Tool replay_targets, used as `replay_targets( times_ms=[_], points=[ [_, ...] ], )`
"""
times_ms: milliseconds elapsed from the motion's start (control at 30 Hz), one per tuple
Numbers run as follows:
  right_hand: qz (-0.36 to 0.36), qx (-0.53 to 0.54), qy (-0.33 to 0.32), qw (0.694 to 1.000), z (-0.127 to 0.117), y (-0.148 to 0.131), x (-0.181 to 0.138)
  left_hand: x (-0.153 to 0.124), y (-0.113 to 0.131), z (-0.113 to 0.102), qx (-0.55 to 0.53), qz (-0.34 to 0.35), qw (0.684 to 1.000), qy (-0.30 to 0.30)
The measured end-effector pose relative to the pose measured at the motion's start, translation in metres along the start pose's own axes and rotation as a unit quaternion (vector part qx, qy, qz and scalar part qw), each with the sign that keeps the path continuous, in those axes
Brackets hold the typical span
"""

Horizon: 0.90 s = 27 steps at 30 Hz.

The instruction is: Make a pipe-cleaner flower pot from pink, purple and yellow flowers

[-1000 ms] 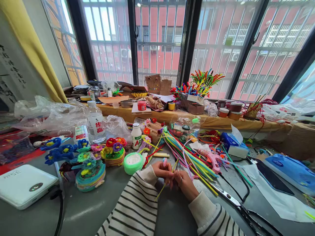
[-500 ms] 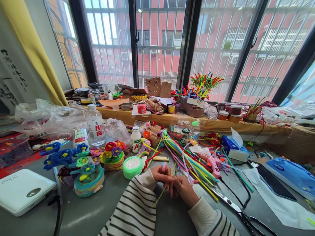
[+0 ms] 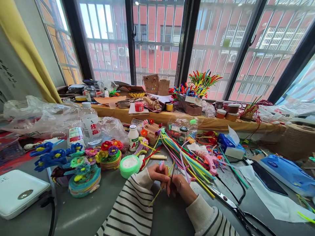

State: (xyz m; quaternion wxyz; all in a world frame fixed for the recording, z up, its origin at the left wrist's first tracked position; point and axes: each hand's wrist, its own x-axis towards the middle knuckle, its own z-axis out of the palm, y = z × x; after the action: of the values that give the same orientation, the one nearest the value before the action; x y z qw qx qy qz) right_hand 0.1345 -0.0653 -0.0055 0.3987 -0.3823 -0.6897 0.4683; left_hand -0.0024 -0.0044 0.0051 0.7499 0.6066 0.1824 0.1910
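Observation:
My left hand (image 3: pixel 157 173) is closed around a yellow-green pipe cleaner (image 3: pixel 155 196), whose tail slants down toward my sleeve. A small pink-and-blue fuzzy curl (image 3: pixel 161 165) pokes up between its fingers. My right hand (image 3: pixel 182 186) is closed close beside it, fingertips nearly meeting the left ones. From its grip a thin, pointed metal tool (image 3: pixel 173 169) rises; its handles are hidden in the palm. Just left of my hands sits a mint-green coiled ring (image 3: pixel 129 166) with a white centre. Long coloured pipe cleaners (image 3: pixel 187 157) fan out behind my hands.
Large scissors (image 3: pixel 228 201) lie at right, near a pink glue gun (image 3: pixel 211 164) with a black cord. Pipe-cleaner flowers in coiled pots (image 3: pixel 85 182) and a white power bank (image 3: pixel 22 193) stand left. Behind are a small white bottle (image 3: pixel 133 139), a water bottle (image 3: pixel 90 124) and a tissue box (image 3: pixel 231 146).
The view has shifted slightly, so the table things appear a little farther left. Both hands keep their grips, and the metal tool's tip now looks darker and a bit differently angled.

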Motion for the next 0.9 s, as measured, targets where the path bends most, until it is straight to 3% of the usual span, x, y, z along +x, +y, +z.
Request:
replay_targets(
  times_ms=[300,900],
  points=[
    [-0.007,0.043,-0.027,0.999,-0.001,0.002,0.0,-0.003,0.006,0.002,0.0,0.001,1.0,0.018],
    [-0.025,0.022,0.007,0.999,-0.003,-0.002,0.0,-0.001,0.008,0.002,-0.016,0.031,0.999,0.011]
  ],
)
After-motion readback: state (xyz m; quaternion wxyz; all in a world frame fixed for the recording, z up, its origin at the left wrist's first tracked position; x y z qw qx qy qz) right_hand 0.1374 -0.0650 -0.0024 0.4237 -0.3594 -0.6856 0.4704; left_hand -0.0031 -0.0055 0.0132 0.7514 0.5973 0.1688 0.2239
